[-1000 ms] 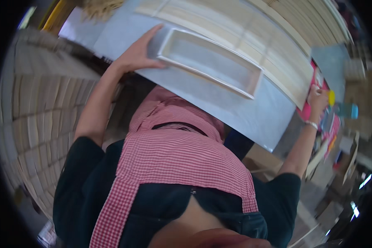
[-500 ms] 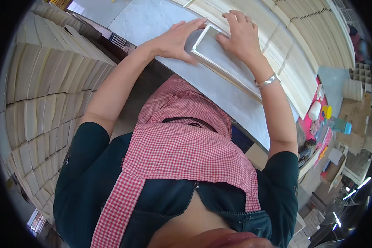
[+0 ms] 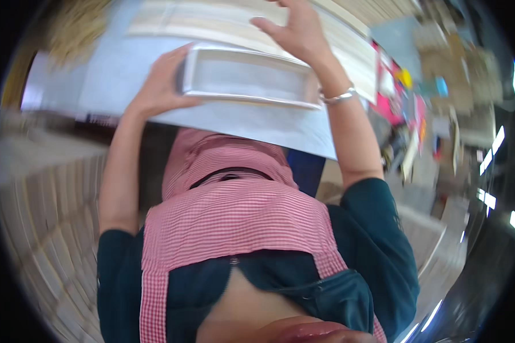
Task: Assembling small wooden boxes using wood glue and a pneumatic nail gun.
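On the pale table (image 3: 114, 74) before me lies a long, shallow rectangular box (image 3: 252, 99) with a shiny, light rim and a greyish inside. My left hand (image 3: 161, 83) is curved round its left end, fingers along the far corner and thumb along the near one. Beyond the box's right part my right hand (image 3: 299, 33) is raised with fingers and thumb apart, holding nothing; some fingertips are cut off by the top edge. Pale flat wooden pieces (image 3: 217, 26) lie behind the box, blurred by motion.
Blurred stacks of pale pieces (image 3: 57, 211) stand at my lower left. A yellowish heap (image 3: 77, 31) is at the far left. Off to the right are a pink surface (image 3: 386, 94) with small items, a yellow object (image 3: 404, 77) and a blue-topped container (image 3: 438, 87).
My right hand has come off the box and lifted beyond it. My left hand now wraps the box's left end. The view has turned, so the box lies more level.
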Demonstrator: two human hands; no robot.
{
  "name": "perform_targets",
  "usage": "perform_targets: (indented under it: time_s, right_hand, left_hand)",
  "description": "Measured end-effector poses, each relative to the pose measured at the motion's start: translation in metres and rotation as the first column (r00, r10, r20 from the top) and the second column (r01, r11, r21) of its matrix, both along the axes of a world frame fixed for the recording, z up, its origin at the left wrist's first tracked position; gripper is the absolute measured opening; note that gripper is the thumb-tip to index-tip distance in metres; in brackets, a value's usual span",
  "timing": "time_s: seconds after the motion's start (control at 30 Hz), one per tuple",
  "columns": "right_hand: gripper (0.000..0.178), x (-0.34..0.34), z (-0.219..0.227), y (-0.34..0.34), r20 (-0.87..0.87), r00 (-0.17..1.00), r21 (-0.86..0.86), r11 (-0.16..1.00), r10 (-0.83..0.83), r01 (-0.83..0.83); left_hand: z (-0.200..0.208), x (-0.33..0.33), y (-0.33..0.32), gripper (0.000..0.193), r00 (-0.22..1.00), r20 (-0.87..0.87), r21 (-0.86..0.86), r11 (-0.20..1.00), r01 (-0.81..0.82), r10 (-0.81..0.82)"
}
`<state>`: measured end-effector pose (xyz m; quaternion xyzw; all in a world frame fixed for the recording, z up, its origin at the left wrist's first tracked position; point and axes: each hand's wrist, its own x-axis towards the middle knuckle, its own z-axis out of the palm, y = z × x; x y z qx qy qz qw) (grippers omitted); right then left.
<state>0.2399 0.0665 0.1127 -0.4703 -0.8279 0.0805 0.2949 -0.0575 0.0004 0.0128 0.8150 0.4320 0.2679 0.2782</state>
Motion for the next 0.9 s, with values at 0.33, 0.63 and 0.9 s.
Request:
perform_targets:
  time_s: [0.33,0.63,0.9]
  right_hand:
    - [0.031,0.374,-0.049,-0.128,0.327,0.447,0.207,0.525,-0.832,0.825]
    - [0.044,0.540,-0.122,-0.137,0.625,0.279,0.070,0.409,-0.729,0.910]
    - [0.038,0.493,-0.083,-0.137,0.503,0.367,0.045,0.449,-0.782,0.893]
  left_hand:
    - [0.018,-0.001,-0.013,0.117,0.988,0.151,-0.336,0.942,0.029,0.023]
    - [0.040,-0.003,-0.030,0.096,0.929,0.294,-0.538,0.842,-0.032,0.224]
    - [0.073,0.049,-0.034,0.071,0.661,0.517,-0.826,0.518,0.220,0.544]
